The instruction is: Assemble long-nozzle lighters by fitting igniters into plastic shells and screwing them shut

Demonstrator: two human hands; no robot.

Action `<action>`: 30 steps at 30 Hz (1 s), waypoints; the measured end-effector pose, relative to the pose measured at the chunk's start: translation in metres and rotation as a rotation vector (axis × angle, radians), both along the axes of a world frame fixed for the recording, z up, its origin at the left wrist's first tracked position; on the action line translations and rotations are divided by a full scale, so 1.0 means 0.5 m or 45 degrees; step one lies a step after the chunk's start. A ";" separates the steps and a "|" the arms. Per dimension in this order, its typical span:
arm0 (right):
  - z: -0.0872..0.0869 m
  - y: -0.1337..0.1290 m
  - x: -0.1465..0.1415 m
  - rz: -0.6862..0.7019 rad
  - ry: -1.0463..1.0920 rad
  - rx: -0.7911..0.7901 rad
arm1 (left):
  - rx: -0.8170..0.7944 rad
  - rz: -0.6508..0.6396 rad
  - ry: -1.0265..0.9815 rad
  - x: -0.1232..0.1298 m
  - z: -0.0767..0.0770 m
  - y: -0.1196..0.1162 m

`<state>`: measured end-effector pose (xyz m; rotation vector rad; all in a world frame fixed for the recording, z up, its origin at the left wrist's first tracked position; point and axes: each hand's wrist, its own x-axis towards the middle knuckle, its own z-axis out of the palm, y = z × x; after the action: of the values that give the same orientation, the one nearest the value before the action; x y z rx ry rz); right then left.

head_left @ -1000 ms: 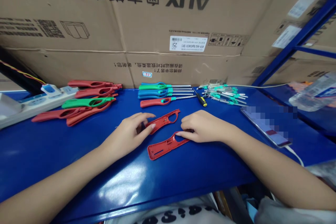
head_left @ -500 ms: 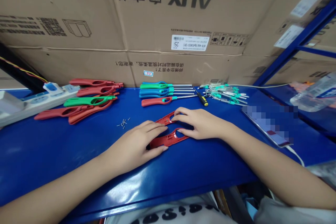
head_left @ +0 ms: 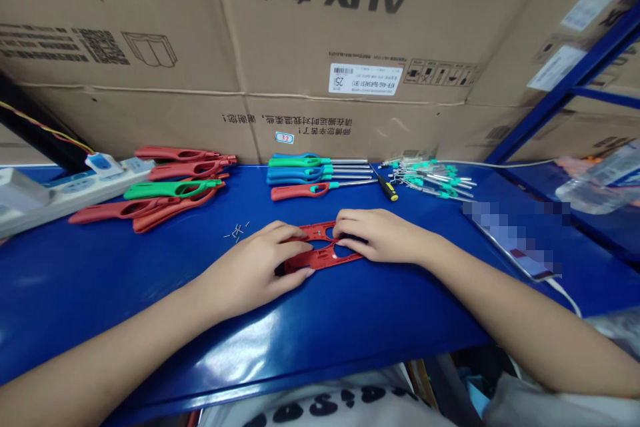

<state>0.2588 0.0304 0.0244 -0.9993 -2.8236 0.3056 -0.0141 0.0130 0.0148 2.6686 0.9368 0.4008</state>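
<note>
Two red lighter handle halves lie side by side on the blue table, inner sides up, their openings toward the right. My left hand (head_left: pixel 267 263) grips their left ends, with fingers over the far half (head_left: pixel 316 232) and the thumb along the near edge of the near half (head_left: pixel 323 257). At the right ends, my right hand (head_left: pixel 386 235) pinches the halves by their openings, its fingers bent round the rims. My fingers cover parts of both halves. Several small screws (head_left: pixel 237 231) lie loose just beyond my left hand.
Red and green handle shells (head_left: pixel 175 188) are piled at the back left beside a white power strip (head_left: pixel 75 195). Several assembled lighters (head_left: pixel 300 191), a screwdriver (head_left: pixel 387 188) and metal lighter tubes (head_left: pixel 435 177) line the back. A phone (head_left: pixel 510 240) lies right. Cardboard (head_left: pixel 280 33) stands behind.
The two red halves have come closer together and lie more level. My right fingers have drawn nearer to each other at the openings, and my left hand has shifted slightly left.
</note>
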 end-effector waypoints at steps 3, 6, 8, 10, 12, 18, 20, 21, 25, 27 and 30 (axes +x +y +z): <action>-0.005 0.000 -0.003 0.014 -0.007 0.020 | -0.013 -0.008 -0.009 0.000 -0.005 0.000; 0.000 0.003 0.002 0.001 0.039 0.086 | 0.000 -0.010 -0.006 0.001 -0.007 0.000; 0.012 0.011 0.017 -0.089 0.100 0.186 | 0.014 -0.008 0.003 0.001 -0.004 -0.001; 0.029 0.028 0.047 -0.283 0.133 0.331 | 0.034 -0.008 0.018 0.001 0.001 -0.002; 0.047 0.050 0.093 -0.559 0.091 0.489 | 0.062 -0.016 0.041 -0.001 0.007 -0.003; 0.051 0.113 0.262 -1.318 -0.228 0.492 | 0.094 -0.052 0.121 -0.007 0.016 -0.004; 0.037 0.127 0.299 -1.368 -0.237 0.432 | 0.093 -0.055 0.132 -0.008 0.018 -0.002; 0.029 0.131 0.310 -1.375 -0.235 0.406 | 0.095 -0.054 0.137 -0.008 0.019 -0.002; 0.009 0.143 0.326 -1.372 -0.225 0.324 | 0.102 -0.045 0.166 -0.010 0.024 0.000; 0.006 0.145 0.324 -1.382 -0.227 0.292 | 0.091 -0.039 0.175 -0.011 0.027 0.000; 0.008 0.145 0.324 -1.407 -0.227 0.262 | 0.075 -0.033 0.162 -0.014 0.030 0.001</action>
<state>0.4210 0.1029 0.0281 -2.3311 -1.9072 -0.2055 -0.0209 0.0138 0.0298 2.7847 0.9394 0.2592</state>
